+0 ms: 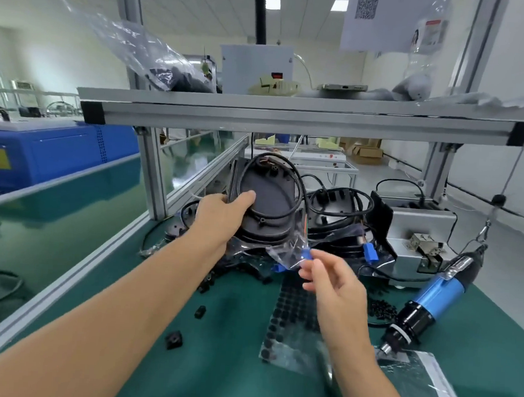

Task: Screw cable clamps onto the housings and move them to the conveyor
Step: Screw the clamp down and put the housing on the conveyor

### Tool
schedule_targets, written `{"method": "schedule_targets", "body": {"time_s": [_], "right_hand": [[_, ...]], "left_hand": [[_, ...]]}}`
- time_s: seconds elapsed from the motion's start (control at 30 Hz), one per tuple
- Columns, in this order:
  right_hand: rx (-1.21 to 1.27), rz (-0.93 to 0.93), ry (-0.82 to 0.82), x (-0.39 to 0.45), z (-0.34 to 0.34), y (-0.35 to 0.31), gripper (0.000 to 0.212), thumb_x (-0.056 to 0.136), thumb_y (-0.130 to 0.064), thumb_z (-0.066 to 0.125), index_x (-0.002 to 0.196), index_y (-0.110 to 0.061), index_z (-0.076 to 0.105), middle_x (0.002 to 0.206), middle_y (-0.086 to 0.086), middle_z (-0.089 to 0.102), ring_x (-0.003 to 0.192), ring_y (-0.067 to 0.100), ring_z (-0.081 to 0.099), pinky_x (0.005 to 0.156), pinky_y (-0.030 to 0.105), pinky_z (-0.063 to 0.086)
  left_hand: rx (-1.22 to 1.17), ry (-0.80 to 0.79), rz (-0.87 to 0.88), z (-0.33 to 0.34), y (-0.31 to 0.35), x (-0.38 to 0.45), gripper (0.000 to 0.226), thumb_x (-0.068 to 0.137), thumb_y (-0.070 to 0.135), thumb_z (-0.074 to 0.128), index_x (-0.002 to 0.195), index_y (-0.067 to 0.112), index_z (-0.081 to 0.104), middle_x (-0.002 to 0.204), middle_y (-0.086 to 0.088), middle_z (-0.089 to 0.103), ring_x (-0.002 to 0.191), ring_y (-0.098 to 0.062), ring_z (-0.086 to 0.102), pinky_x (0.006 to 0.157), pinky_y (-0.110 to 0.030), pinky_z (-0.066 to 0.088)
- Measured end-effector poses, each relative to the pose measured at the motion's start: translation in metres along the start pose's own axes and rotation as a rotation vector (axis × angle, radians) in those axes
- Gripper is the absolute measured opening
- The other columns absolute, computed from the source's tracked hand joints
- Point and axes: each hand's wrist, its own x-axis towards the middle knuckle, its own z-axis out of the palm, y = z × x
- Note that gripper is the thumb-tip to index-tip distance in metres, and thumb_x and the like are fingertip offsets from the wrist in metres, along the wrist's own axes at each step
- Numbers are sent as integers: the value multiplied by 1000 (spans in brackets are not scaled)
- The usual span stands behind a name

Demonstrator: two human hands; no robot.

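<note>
My left hand (223,217) grips the left edge of a black housing (269,201), lifted and tilted above the bench, thumb on its face. A black cable (298,185) loops around the housing. The cable's blue connector (306,254) hangs in a clear plastic bag (285,254). My right hand (332,281) pinches the bag at that connector. More black housings (335,220) lie stacked behind, one with another blue connector (370,254). Small black cable clamps (200,312) are scattered on the green mat.
A blue electric screwdriver (431,301) hangs on a cord at right, tip near a plastic sleeve (421,379). A grey metal box (419,237) stands behind it. A sheet of black pads (294,315) lies in front. The green conveyor (56,212) runs beyond the left rail. An aluminium shelf (289,114) hangs overhead.
</note>
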Motion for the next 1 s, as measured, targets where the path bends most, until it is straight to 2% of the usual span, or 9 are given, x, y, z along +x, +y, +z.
{"method": "schedule_targets", "body": {"time_s": [0.13,0.23,0.33,0.47,0.53,0.6,0.73,0.9,1.0], "right_hand": [[-54,-65,55,-10,-10,-24,35,96,-50,44,126,-38,56,122,-20,61,115,-3,53,102,31,44],[-201,-3,-150,-35,-11,-41,68,77,-83,27,137,-52,37,129,-44,43,120,-20,40,101,18,34],[-314,79,-296,-65,-16,-43,82,62,-97,20,129,-56,43,118,-41,54,112,-19,46,97,14,36],[-536,251,-393,-90,-28,-37,83,54,-94,26,125,-54,41,104,-31,60,98,-12,52,83,12,36],[-658,301,-422,-93,-30,-35,75,65,-84,39,130,-47,40,79,-36,60,88,-12,51,78,15,37],[-691,317,-423,-92,-30,-32,60,77,-70,50,129,-42,43,70,-39,58,77,-10,52,70,14,38],[-699,341,-401,-89,-33,-27,41,78,-64,56,112,-44,47,63,-10,56,64,-3,54,61,13,38],[-793,304,-383,-89,-31,-25,40,75,-66,59,104,-42,46,69,-11,60,64,-3,55,61,13,38],[-996,208,-363,-89,-31,-31,55,75,-74,52,119,-50,30,94,-22,56,81,-4,53,68,16,37]], "left_hand": [[-84,-10,26,-37,-9,-79,23,81,37,72,82,13,72,80,-3,76,78,-24,73,66,-36,59],[-140,-48,-84,-60,-24,-136,21,81,34,71,83,13,73,80,-1,76,73,-15,72,62,-26,52],[-31,-122,-228,-77,-43,-178,23,81,38,70,83,16,75,75,5,76,67,-5,71,55,-15,50],[176,-134,-327,-79,-73,-203,33,73,51,70,90,23,73,80,13,75,76,-2,69,72,-19,51],[298,-134,-281,-75,-81,-206,36,75,55,67,100,29,67,91,18,70,86,3,63,79,-19,49],[419,-168,-219,-72,-82,-204,38,76,62,60,104,36,57,93,27,60,85,13,54,68,-8,41],[618,-277,-165,-72,-77,-197,35,77,73,48,92,41,47,86,26,56,79,13,50,58,-5,34],[871,-378,-29,-86,-69,-190,61,72,85,24,76,29,49,72,10,56,70,2,53,62,-14,39],[891,-246,144,-105,-79,-166,55,84,70,31,68,24,55,63,6,55,66,-8,57,69,-23,46]]}}
